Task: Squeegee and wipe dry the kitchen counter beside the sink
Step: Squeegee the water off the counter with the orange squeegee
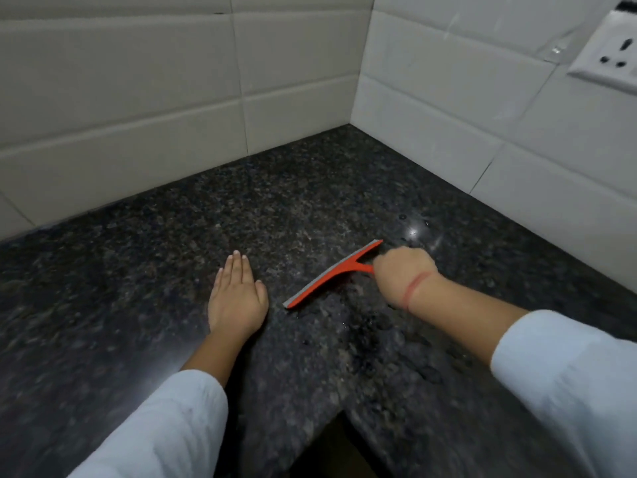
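Dark speckled granite forms the counter (144,305), which runs into a corner of pale wall tiles (120,98), with a white socket plate (610,53) on the right wall. The person's left hand (238,298) lies flat, palm down, on the counter, its fingers (236,267) straight and together, pointing toward the back wall, thumb out to the side. The right hand (401,270) is clenched round the handle of the orange squeegee (331,274), wrist bent (a red thread (415,286) circles it). Its grey blade edge rests on the counter, just beside the left hand. Both forearms wear light sleeves (568,374). Water droplets (413,225) glint beyond the squeegee.
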